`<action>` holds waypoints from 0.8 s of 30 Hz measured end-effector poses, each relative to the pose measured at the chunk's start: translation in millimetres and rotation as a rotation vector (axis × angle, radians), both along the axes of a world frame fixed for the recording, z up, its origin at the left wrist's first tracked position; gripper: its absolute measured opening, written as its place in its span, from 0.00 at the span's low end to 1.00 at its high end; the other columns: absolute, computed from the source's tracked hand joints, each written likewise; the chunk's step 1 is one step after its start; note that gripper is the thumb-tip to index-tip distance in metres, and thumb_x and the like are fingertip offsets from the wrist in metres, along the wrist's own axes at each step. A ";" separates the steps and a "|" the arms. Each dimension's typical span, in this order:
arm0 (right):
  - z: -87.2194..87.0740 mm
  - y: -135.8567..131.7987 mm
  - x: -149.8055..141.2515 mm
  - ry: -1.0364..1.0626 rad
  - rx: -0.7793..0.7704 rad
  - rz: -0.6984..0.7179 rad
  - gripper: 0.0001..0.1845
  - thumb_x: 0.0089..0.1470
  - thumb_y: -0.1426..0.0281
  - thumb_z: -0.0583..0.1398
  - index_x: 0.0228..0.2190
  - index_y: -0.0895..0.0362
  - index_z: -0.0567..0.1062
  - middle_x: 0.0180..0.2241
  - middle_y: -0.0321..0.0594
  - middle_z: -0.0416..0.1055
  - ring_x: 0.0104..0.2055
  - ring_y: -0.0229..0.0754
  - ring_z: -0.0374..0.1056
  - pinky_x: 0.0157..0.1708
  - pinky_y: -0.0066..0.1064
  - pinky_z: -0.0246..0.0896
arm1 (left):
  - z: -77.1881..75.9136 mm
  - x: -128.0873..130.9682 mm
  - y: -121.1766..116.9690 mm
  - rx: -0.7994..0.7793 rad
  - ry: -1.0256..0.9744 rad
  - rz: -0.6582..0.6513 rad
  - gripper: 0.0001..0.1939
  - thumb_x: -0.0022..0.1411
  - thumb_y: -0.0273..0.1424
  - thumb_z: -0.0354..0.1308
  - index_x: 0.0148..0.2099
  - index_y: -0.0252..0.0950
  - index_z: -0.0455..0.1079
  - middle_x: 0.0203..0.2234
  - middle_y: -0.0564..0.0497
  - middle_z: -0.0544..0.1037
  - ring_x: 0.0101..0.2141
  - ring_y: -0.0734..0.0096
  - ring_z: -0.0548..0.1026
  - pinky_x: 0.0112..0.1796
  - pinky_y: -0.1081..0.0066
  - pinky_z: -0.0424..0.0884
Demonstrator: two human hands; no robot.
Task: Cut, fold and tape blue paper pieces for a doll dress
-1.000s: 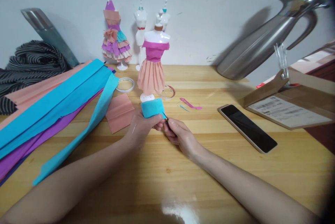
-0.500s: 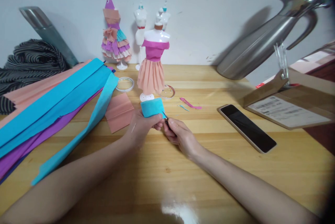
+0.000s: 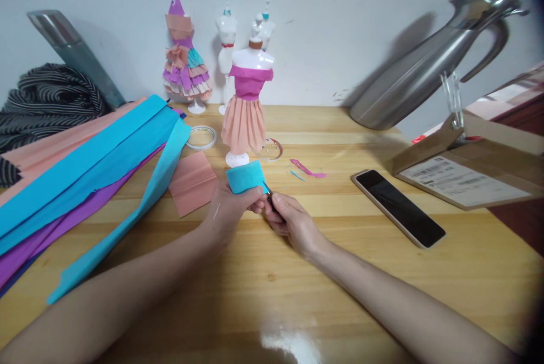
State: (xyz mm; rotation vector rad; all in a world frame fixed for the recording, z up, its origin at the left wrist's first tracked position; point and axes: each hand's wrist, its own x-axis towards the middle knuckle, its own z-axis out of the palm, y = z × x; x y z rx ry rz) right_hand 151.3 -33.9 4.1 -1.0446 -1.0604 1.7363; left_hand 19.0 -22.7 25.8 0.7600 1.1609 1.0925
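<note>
- Blue crepe piece (image 3: 245, 176) is pinched in the left hand (image 3: 229, 209), just above the bench (image 3: 340, 273), in front of the dressed mannequin (image 3: 247, 104).
- Right hand (image 3: 289, 219) is closed on small scissors (image 3: 267, 193), whose blades meet the paper's right edge.
- Step judged in hand: trimming the piece.
- Next cut calls for taut paper and a steady blade line.

Single head-worn view, looking forward and down over a wooden table (image 3: 382, 290), left hand (image 3: 227, 211) and right hand (image 3: 293, 222) close in at centre, forearms reaching in from the bottom edge, white wall (image 3: 331, 24) behind.
</note>
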 end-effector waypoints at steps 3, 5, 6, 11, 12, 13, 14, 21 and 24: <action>0.3 0.0 0.3 -0.007 -0.013 0.003 0.26 0.44 0.46 0.61 0.21 0.56 0.64 0.16 0.26 0.45 0.18 0.31 0.36 0.17 0.29 0.25 | 0.1 -0.1 0.1 -0.003 -0.004 0.000 0.06 0.45 0.29 0.64 0.23 0.31 0.72 0.19 0.51 0.75 0.21 0.75 0.71 0.27 0.73 0.69; 0.0 0.0 0.4 -0.006 -0.024 0.001 0.27 0.44 0.46 0.62 0.21 0.56 0.64 0.16 0.26 0.44 0.18 0.30 0.36 0.17 0.28 0.25 | -0.3 -0.5 0.5 -0.001 -0.005 -0.009 0.06 0.45 0.29 0.64 0.23 0.30 0.72 0.19 0.51 0.75 0.22 0.75 0.72 0.27 0.72 0.69; -0.3 0.0 0.4 -0.005 -0.027 0.000 0.27 0.43 0.45 0.62 0.21 0.56 0.63 0.16 0.26 0.44 0.18 0.30 0.36 0.16 0.28 0.25 | -0.7 -0.7 0.7 -0.002 -0.005 -0.016 0.06 0.45 0.29 0.64 0.23 0.30 0.72 0.19 0.50 0.75 0.22 0.74 0.72 0.27 0.72 0.69; -2.5 1.2 0.0 -0.006 -0.003 0.005 0.27 0.44 0.45 0.61 0.22 0.57 0.66 0.16 0.26 0.46 0.18 0.30 0.37 0.16 0.28 0.25 | -2.9 -1.7 1.5 0.000 -0.014 -0.026 0.07 0.45 0.29 0.64 0.23 0.30 0.72 0.19 0.49 0.76 0.22 0.74 0.72 0.28 0.72 0.69; -3.0 1.7 0.2 -0.003 0.005 0.007 0.27 0.45 0.45 0.61 0.22 0.58 0.66 0.16 0.26 0.46 0.18 0.30 0.37 0.16 0.28 0.25 | -2.8 -2.0 1.8 0.006 -0.014 -0.028 0.07 0.45 0.29 0.64 0.23 0.30 0.72 0.19 0.49 0.75 0.22 0.75 0.71 0.27 0.72 0.69; -3.5 2.0 0.5 0.000 0.012 0.012 0.27 0.45 0.45 0.61 0.22 0.58 0.66 0.16 0.26 0.46 0.17 0.30 0.37 0.16 0.28 0.26 | -2.4 -2.3 2.3 0.016 -0.015 -0.034 0.07 0.45 0.29 0.64 0.23 0.30 0.72 0.19 0.50 0.75 0.22 0.75 0.71 0.27 0.72 0.68; -3.9 2.2 0.8 0.004 0.020 0.016 0.27 0.46 0.46 0.61 0.22 0.58 0.66 0.16 0.26 0.46 0.17 0.29 0.37 0.16 0.28 0.26 | -1.7 -2.8 3.0 0.029 -0.019 -0.046 0.07 0.46 0.29 0.63 0.22 0.30 0.71 0.18 0.50 0.75 0.22 0.75 0.71 0.27 0.73 0.68; -10.4 -2.9 2.7 -0.050 0.109 -0.038 0.23 0.46 0.52 0.64 0.23 0.57 0.64 0.16 0.25 0.46 0.17 0.29 0.38 0.16 0.26 0.29 | 5.3 -8.3 10.9 0.039 -0.054 0.054 0.07 0.43 0.29 0.65 0.23 0.30 0.72 0.18 0.51 0.75 0.20 0.77 0.70 0.25 0.74 0.67; -11.9 -0.2 5.3 -0.081 0.158 -0.192 0.21 0.46 0.55 0.66 0.24 0.57 0.65 0.16 0.25 0.47 0.17 0.28 0.39 0.15 0.25 0.32 | 4.3 -9.8 11.0 0.043 -0.043 0.015 0.08 0.43 0.30 0.66 0.24 0.30 0.72 0.19 0.50 0.76 0.20 0.77 0.71 0.24 0.74 0.68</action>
